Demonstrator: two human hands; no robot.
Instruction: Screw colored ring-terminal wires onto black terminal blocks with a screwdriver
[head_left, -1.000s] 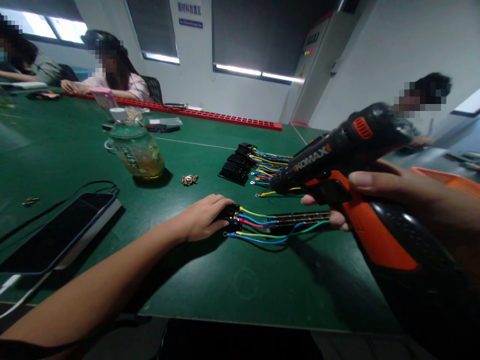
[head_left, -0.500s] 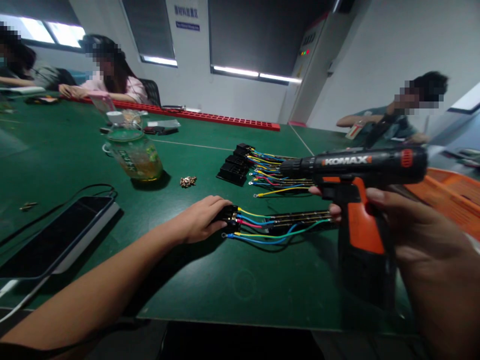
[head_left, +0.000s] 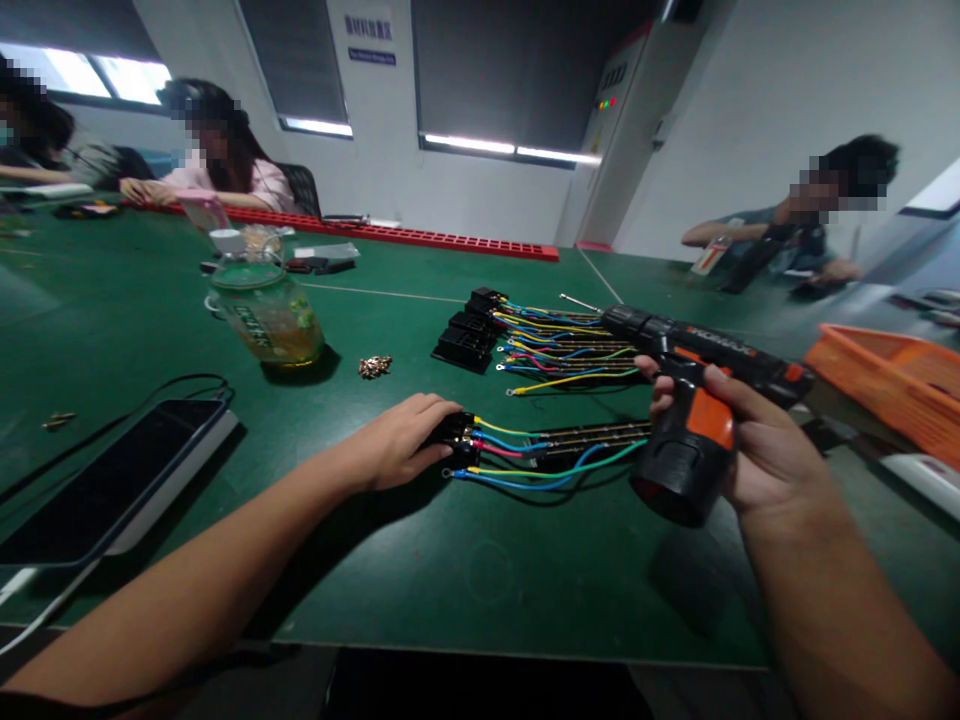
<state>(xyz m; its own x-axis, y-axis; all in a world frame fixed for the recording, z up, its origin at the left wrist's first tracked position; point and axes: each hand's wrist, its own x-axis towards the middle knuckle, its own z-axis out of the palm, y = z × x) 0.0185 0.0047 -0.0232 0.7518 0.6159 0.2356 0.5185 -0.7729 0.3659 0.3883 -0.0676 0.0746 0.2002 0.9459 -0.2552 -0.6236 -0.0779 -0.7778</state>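
1. Left grip, bare hand: closed on a black terminal block, fingers over the top, thumb at the near side. The block sits on the bench, partly hidden by the fingers.
2. Right grip, bare hand: closed around the handle of a black-and-orange power driver, raised, bit pointing left, well apart from the held block.
3. Coloured leads, running right from that block. One ring terminal lies loose just beside it. Risk: a pinched or missed lead, should it slide under the block.
4. Spare wired blocks, beyond the left grip. Risk: leads snagged, should the driver dip.
5. Small brass-coloured screws, heaped. Risk: scattering, if the forearm sweeps forward.
6. Fingertips beside the block. Risk: injury, if a bit slipped there; a loose hold could let the block twist.
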